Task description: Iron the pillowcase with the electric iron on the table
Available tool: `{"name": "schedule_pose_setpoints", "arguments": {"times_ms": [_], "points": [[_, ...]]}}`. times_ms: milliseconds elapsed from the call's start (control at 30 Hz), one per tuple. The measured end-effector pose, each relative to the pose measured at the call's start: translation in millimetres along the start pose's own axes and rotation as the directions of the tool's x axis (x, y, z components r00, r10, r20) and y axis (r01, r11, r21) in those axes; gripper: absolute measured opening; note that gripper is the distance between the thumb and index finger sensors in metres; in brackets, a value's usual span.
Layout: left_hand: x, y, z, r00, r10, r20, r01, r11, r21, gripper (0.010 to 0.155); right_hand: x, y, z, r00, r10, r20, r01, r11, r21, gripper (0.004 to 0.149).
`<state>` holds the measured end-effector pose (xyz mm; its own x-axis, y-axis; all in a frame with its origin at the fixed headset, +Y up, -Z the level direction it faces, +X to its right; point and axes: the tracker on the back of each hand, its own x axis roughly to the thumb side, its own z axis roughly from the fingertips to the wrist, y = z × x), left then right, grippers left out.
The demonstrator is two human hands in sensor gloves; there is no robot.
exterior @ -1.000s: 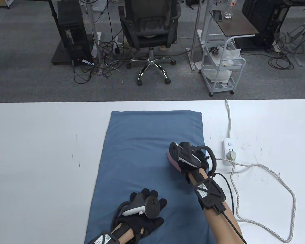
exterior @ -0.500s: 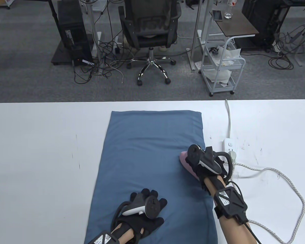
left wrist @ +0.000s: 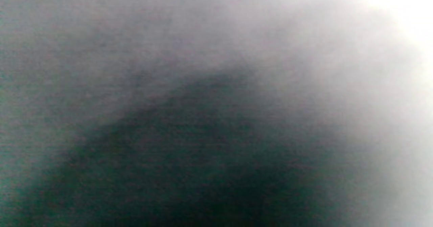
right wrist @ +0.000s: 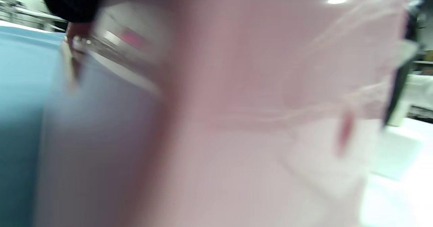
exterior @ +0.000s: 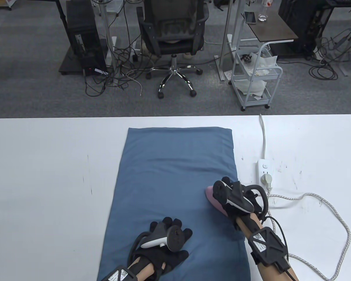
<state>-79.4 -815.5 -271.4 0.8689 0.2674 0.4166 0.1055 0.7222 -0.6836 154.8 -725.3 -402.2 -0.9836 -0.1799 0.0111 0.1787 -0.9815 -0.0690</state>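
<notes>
A blue pillowcase lies flat lengthwise on the white table. My right hand grips the pink electric iron, which rests on the pillowcase near its right edge. In the right wrist view the pink iron body fills the frame, blurred, with blue cloth at the left. My left hand rests flat on the near part of the pillowcase, fingers spread. The left wrist view is a dark blur and shows nothing clear.
A white power strip with the iron's plug lies right of the pillowcase. The braided iron cord loops over the table at the right. An office chair and a white cart stand beyond the far edge.
My right hand has slid the iron to the right and then toward the near edge, along the pillowcase's right side. The cord loop shifted with it. My left hand has stayed put.
</notes>
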Motion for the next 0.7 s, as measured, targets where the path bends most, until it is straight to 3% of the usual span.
{"name": "schedule_pose_setpoints", "arguments": {"times_ms": [167,333,400,467,533,700], "points": [[0,0,0,1.000,0.001,0.001,-0.001,1.000,0.000,0.073,-9,3,-26,0.985,-0.014,-0.170,0.018,1.000,0.021,0.070],[0,0,0,1.000,0.001,0.001,-0.001,1.000,0.000,0.072,-19,1,-27,0.956,-0.140,-0.259,0.158,0.986,0.050,0.062],[0,0,0,1.000,0.001,0.002,-0.001,1.000,0.000,0.072,-28,-4,-18,0.904,-0.315,-0.289,0.342,0.939,0.048,0.058],[0,0,0,1.000,0.001,0.002,-0.001,1.000,0.000,0.072,-34,-17,-2,0.861,-0.448,-0.241,0.461,0.887,-0.004,0.057],[0,0,0,1.000,0.001,0.002,-0.001,1.000,0.000,0.073,-38,-31,14,0.837,-0.511,-0.196,0.515,0.857,-0.036,0.057],[0,0,0,1.000,0.000,0.002,0.000,1.000,0.000,0.073,-42,-62,60,0.867,-0.494,-0.064,0.486,0.867,-0.110,0.058]]}}
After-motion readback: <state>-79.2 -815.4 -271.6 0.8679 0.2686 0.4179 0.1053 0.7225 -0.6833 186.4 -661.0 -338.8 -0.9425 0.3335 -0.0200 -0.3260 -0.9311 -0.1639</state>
